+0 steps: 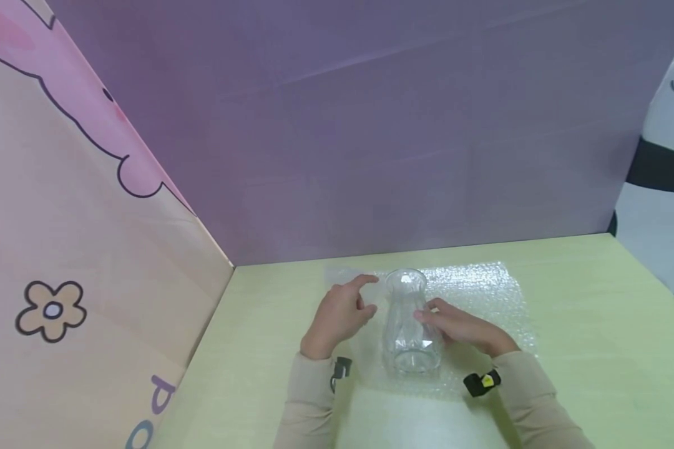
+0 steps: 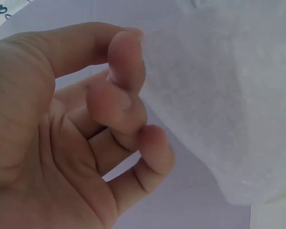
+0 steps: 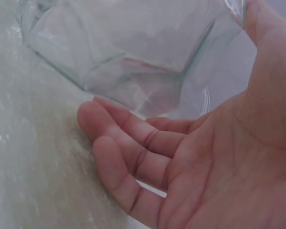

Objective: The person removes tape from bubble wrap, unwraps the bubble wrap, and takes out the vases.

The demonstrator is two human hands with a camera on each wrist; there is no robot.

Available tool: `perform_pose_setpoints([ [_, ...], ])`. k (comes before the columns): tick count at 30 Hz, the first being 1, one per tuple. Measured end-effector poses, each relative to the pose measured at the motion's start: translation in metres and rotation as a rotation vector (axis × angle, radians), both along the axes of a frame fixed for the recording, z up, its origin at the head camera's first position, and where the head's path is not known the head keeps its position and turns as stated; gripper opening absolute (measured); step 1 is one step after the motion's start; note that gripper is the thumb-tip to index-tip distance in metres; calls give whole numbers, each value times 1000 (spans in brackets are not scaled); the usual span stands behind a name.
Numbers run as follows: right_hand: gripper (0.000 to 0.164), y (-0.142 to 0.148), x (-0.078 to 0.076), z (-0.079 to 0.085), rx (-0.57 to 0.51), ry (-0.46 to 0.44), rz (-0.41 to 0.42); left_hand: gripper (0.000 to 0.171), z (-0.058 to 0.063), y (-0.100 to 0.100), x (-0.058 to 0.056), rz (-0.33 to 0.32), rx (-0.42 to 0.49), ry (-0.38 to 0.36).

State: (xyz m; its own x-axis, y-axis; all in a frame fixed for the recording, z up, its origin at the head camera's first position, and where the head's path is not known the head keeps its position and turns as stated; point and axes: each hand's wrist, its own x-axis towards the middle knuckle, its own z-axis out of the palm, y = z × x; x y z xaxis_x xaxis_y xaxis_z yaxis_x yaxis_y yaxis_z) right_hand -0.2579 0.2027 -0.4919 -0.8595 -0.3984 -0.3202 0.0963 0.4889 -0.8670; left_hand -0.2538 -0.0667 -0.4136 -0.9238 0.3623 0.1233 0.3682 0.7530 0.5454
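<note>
A clear glass vase (image 1: pixel 407 330), flared at its mouth and faceted on its body, lies on its side with its base toward the camera. My right hand (image 1: pixel 460 324) holds it from the right, thumb over the glass; in the right wrist view the curled fingers (image 3: pixel 114 148) sit beneath and beside the vase (image 3: pixel 133 71). My left hand (image 1: pixel 339 315) hovers just left of the vase, apart from it, with thumb and index finger spread. A bubble wrap sheet (image 1: pixel 483 293) lies under the vase. The left wrist view shows loosely bent fingers (image 2: pixel 155 143) beside the bubble wrap (image 2: pixel 195 95).
The pale yellow table (image 1: pixel 595 312) supports the sheet. A purple panel (image 1: pixel 399 125) stands at the back, and a panel with cartoon drawings (image 1: pixel 118 280) borders the left side. Another printed panel (image 1: pixel 659 231) stands at the far right. Both wrists wear cameras on straps.
</note>
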Motion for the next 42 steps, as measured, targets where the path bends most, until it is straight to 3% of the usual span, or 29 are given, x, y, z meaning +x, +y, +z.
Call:
perform_pose_setpoints([
  [12, 69, 0, 1, 1, 5, -1, 1, 65, 0, -1, 2, 7, -7, -97],
  [42, 71, 0, 0, 0, 1, 3, 13, 60, -4, -5, 3, 64, -29, -157],
])
